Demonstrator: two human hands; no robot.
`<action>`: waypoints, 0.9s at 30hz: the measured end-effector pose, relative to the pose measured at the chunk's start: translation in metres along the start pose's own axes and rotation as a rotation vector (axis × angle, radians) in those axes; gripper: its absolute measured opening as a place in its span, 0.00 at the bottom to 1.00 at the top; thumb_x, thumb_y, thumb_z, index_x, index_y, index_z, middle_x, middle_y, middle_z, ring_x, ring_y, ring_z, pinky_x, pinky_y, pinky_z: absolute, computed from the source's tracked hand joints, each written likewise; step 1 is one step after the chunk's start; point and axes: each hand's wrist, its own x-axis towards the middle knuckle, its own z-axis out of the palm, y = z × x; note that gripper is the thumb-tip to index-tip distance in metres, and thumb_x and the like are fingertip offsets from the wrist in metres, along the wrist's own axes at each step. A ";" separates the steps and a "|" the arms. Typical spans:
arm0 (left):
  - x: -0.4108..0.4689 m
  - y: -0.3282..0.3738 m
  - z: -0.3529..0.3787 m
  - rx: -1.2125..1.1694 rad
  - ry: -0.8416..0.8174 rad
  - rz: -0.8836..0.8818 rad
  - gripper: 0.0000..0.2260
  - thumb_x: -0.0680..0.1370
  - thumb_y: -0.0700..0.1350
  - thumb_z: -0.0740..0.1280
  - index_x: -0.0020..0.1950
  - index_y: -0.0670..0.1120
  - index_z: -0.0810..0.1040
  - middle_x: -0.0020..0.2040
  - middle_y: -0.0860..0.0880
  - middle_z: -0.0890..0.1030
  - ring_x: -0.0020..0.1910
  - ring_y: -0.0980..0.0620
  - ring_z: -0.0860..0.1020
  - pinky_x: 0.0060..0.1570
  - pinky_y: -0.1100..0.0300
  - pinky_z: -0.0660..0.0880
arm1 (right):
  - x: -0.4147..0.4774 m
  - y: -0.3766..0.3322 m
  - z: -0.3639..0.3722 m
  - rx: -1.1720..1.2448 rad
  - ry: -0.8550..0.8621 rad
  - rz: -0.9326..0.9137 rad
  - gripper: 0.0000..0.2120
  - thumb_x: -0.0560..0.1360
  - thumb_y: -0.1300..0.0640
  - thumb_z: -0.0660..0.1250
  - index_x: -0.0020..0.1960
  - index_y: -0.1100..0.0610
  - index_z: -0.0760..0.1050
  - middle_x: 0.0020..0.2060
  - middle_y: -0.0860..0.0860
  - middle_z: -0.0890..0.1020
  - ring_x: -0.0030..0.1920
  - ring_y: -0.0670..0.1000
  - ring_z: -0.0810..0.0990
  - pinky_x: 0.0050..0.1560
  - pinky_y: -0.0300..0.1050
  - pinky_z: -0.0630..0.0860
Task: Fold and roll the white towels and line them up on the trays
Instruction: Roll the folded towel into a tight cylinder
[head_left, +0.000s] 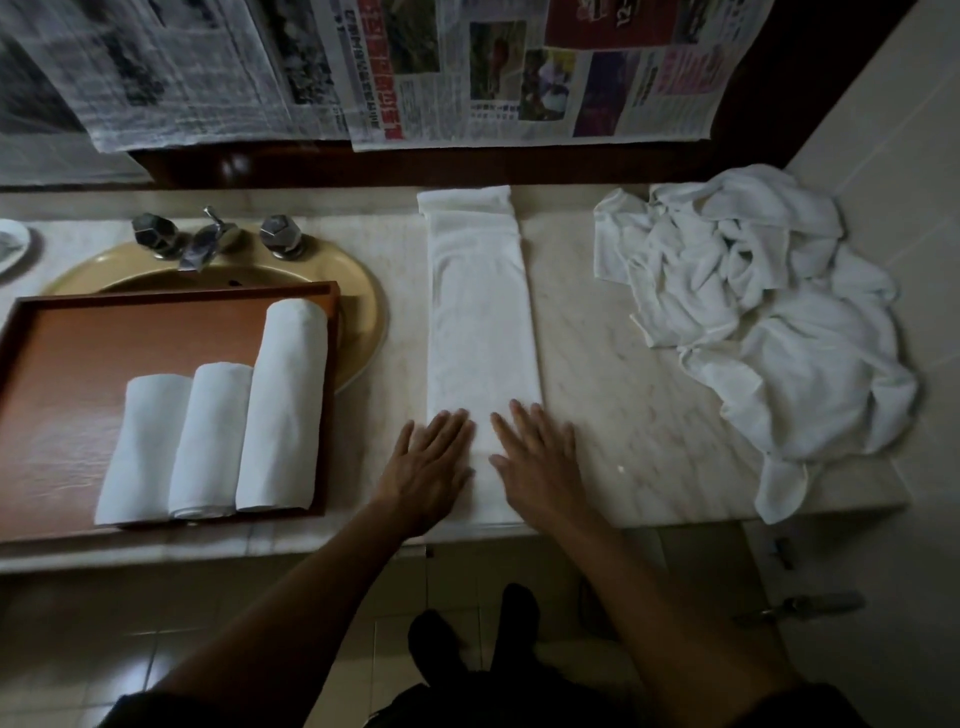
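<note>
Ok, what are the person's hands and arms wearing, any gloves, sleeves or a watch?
No gloves: the left hand and right hand are bare, no ring or watch showing. The forearms are bare too. Dark cloth at the bottom edge looks like short sleeves; the light is dim.

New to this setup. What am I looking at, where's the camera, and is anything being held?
There is no machine here. A person works with bare hands, and the single picture comes from a camera worn on their head, looking down.

The left hand and right hand lie flat, fingers straight, on the near end of a folded towel. It is laid out as a long strip on the pale counter. Nothing is gripped.

To the left, a wooden tray sits over part of a sink and carries three rolled towels side by side. To the right lies a pile of loose towels. Behind the counter hang newspapers.
</note>
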 end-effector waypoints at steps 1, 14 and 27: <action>0.000 -0.009 0.000 0.022 -0.007 -0.017 0.33 0.82 0.65 0.34 0.85 0.51 0.48 0.84 0.51 0.44 0.83 0.48 0.46 0.80 0.40 0.48 | 0.003 0.014 0.001 -0.014 0.017 0.057 0.29 0.84 0.39 0.47 0.83 0.44 0.53 0.83 0.51 0.53 0.82 0.59 0.50 0.77 0.71 0.49; -0.068 0.015 0.021 -0.232 0.149 0.226 0.17 0.81 0.52 0.63 0.67 0.48 0.77 0.63 0.49 0.76 0.58 0.48 0.76 0.55 0.52 0.78 | -0.082 0.026 0.023 0.139 0.186 -0.346 0.23 0.80 0.51 0.62 0.73 0.56 0.73 0.76 0.55 0.70 0.77 0.58 0.66 0.76 0.55 0.66; -0.076 0.010 -0.002 -0.554 0.101 -0.115 0.06 0.78 0.43 0.74 0.55 0.50 0.85 0.49 0.56 0.83 0.43 0.59 0.81 0.40 0.75 0.72 | -0.082 0.045 -0.009 0.454 0.080 -0.116 0.09 0.76 0.51 0.73 0.54 0.54 0.84 0.48 0.47 0.84 0.50 0.46 0.76 0.51 0.44 0.75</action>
